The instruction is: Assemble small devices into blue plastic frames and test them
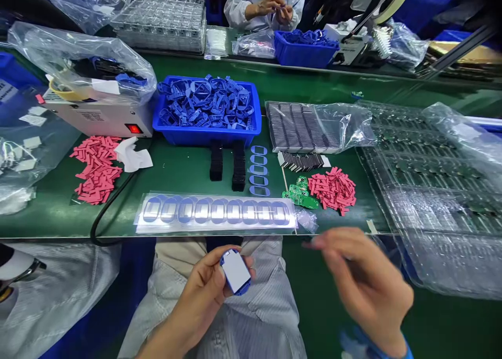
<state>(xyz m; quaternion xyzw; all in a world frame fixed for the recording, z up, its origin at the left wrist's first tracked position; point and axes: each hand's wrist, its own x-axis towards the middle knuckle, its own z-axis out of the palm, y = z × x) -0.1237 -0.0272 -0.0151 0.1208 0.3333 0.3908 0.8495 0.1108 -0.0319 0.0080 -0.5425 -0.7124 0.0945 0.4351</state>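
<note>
My left hand (207, 291) is closed round a small blue frame with a white face (236, 270), held over my lap below the table edge. My right hand (364, 283) is to the right of it, smeared by motion, fingers pointing left towards the table edge; I cannot tell whether they pinch anything. Just beyond the hands a clear strip (215, 211) carrying several blue frames lies along the green table's front edge (58, 228).
A blue bin of blue frames (207, 108) stands mid-table, black stacks (227, 165) and loose blue rings (259, 170) before it. Pink piece piles (97, 165) (333, 189), green boards (300, 194), bagged grey parts (309, 126), clear trays (431, 181). A white machine (98, 116) at left. A co-worker's hands (274, 6) opposite.
</note>
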